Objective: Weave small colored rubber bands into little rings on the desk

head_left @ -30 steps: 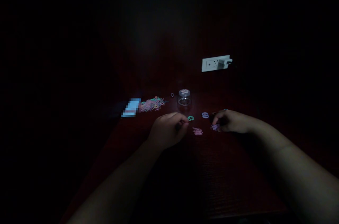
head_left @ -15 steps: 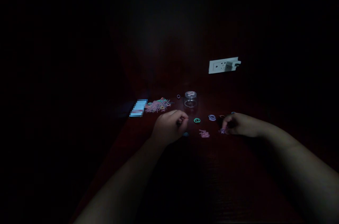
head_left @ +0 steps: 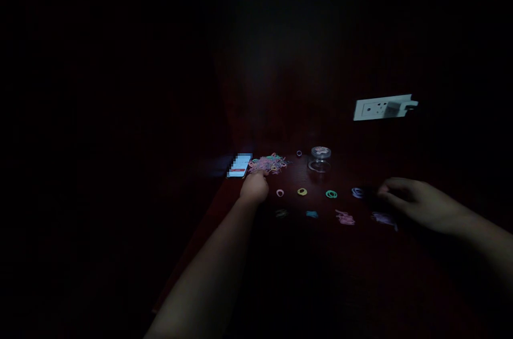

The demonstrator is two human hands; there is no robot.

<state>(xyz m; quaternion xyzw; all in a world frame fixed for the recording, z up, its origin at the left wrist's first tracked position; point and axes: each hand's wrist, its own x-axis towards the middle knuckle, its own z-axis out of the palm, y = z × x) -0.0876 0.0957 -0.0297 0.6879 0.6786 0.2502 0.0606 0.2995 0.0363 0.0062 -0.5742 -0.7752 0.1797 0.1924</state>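
In the head view my left hand is at the near edge of a mixed heap of small coloured elastic hair bands. Its fingers point into the heap and are mostly hidden by the back of the hand. My right hand hovers at the right, thumb and forefinger apart, nothing visible between them. Just left of it lie purple thin bands and purple ring bands. Green rings, yellow rings and a pink ring continue that back row. Pink bands, blue bands and dull-coloured bands lie nearer me.
Behind the rows stands a clear lidded jar, with a lone dark ring to its left. A lit phone lies beside the heap. On the wall is a white socket with a plug. The surroundings are very dark.
My left hand has moved away from the rows to the heap, uncovering the yellow and pink rings. My right hand has lifted off the purple bands. The whole view has shifted left.
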